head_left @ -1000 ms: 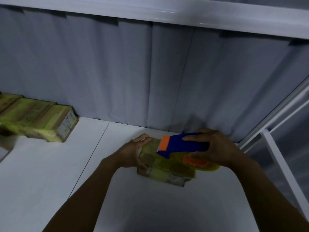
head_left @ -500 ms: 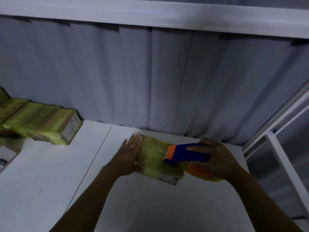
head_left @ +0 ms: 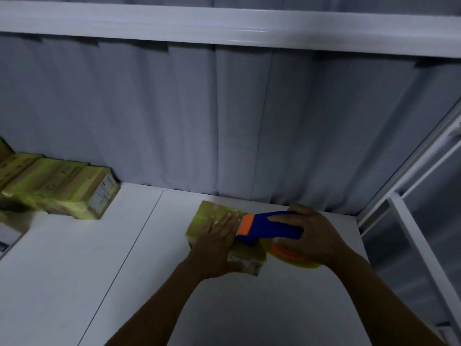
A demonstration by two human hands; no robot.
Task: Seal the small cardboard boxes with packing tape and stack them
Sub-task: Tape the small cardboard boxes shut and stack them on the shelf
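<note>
Yellow-taped box [head_left: 209, 214] lies under my flat left hand [head_left: 216, 248], which steadies it; my right hand [head_left: 316, 238] grips the tape dispenser [head_left: 268, 229] to seal it.

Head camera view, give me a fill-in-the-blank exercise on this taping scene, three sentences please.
1. The right hand grips a tape dispenser with an orange tip and a ____ body.
2. The left hand lies flat on the small box, which rests on a ____ table.
3. The other taped boxes sit at the table's far ____ side, by the curtain.
Missing words: blue; white; left.
</note>
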